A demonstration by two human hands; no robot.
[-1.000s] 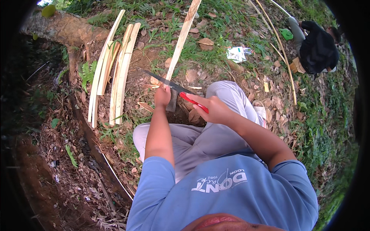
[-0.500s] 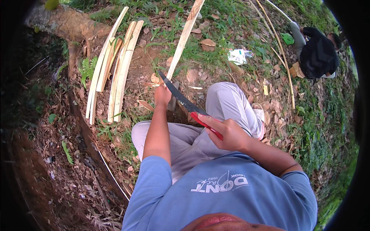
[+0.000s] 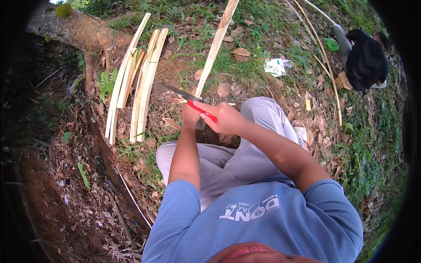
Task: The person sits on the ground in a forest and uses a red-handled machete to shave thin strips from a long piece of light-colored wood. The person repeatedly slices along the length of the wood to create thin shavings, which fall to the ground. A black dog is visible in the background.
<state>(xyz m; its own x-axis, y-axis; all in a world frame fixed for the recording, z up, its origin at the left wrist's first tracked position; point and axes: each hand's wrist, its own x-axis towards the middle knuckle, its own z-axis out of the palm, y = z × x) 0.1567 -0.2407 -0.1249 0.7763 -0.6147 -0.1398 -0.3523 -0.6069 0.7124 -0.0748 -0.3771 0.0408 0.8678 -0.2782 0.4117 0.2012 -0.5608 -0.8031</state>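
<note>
My left hand [image 3: 190,116] is closed round the lower end of a long pale wooden strip [image 3: 215,49], which slants up and away from me. Close by, my right hand [image 3: 226,118] grips the red handle of a long dark blade [image 3: 177,91]. The blade lies across the strip's lower end, its tip pointing left. I cannot make out whether its edge is toothed or smooth. Under my hands a dark block [image 3: 201,124] is partly hidden.
Several cut pale strips [image 3: 147,87] lie on the ground at left, below a thick trunk [image 3: 83,31]. A long thin pole [image 3: 322,46] and a seated person [image 3: 366,59] are at far right. A white packet [image 3: 275,67] lies among dry leaves.
My right hand has moved up and left with the red-handled blade, bringing it close to my left hand. The left hand still holds the strip. The whole view has shifted slightly.
</note>
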